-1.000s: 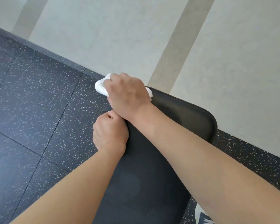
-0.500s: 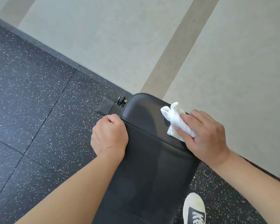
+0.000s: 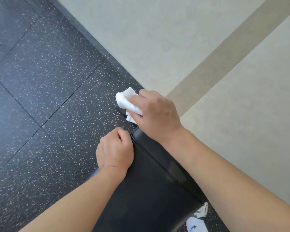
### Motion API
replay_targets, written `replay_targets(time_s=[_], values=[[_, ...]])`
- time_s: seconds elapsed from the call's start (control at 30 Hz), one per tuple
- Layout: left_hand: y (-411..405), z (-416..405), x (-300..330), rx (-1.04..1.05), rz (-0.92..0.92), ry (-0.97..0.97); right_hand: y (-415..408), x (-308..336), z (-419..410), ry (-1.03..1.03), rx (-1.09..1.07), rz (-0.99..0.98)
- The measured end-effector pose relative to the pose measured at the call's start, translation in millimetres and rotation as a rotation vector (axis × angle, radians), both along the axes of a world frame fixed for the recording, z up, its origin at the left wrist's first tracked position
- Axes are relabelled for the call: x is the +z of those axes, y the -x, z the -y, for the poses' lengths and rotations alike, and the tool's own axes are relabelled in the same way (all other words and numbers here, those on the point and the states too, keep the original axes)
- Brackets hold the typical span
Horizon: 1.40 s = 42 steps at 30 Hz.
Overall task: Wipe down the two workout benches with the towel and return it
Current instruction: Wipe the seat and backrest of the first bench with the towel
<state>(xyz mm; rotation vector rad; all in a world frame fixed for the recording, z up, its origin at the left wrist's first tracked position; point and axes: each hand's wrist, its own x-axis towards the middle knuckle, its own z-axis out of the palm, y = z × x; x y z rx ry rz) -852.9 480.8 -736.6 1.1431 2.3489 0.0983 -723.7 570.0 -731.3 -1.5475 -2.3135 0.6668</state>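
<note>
A black padded workout bench runs from the bottom of the view up toward the wall. My right hand grips a crumpled white towel and holds it over the bench's far left corner. My left hand is curled in a fist against the bench's left edge, just below that corner; whether its fingers hook under the pad is hidden. Only this one bench is in view.
Black speckled rubber floor tiles spread to the left. A pale wall with a beige stripe rises right behind the bench end. A white shoe shows on the floor at the bottom right.
My right hand has swept the towel from the bench's right side across to its far left corner. The left hand has stayed at the left edge. The view has shifted.
</note>
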Motion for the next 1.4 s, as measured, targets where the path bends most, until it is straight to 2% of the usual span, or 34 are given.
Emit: replay_targets(time_s=[0.13,0.3,0.4,0.53,0.6,0.67,0.8,0.9,1.07,1.1,1.23,1.4], values=[[2,1,-3,-0.006,-0.014,0.015,-46,11,67,-0.114,0.007,-0.094],[1,4,-4,-0.007,-0.010,-0.021,-117,16,142,-0.104,0.125,-0.033],[2,4,-3,-0.018,-0.021,0.003,-117,12,135,-0.116,0.121,-0.035],[2,4,-1,-0.024,0.002,0.010,-64,10,84,-0.106,0.010,-0.070],[2,2,-2,-0.031,-0.013,0.019,-30,10,43,-0.048,-0.043,-0.061],[1,2,-1,-0.032,-0.016,0.031,-1,7,5,0.078,-0.023,0.044],[3,3,-2,-0.029,-0.012,0.033,29,-9,-42,0.611,0.115,0.252],[3,3,-2,-0.038,-0.002,0.022,12,-8,-46,0.771,0.162,0.128],[4,5,-4,-0.031,0.019,0.015,-61,-5,-14,0.905,-0.124,-0.479],[4,5,-4,-0.035,0.024,0.006,-69,-5,-4,0.893,-0.172,-0.545],[6,5,-5,-0.067,0.011,-0.007,-62,-12,6,0.813,-0.262,-0.523],[7,5,-7,-0.061,0.003,-0.001,-26,-17,-28,0.824,-0.045,-0.238]])
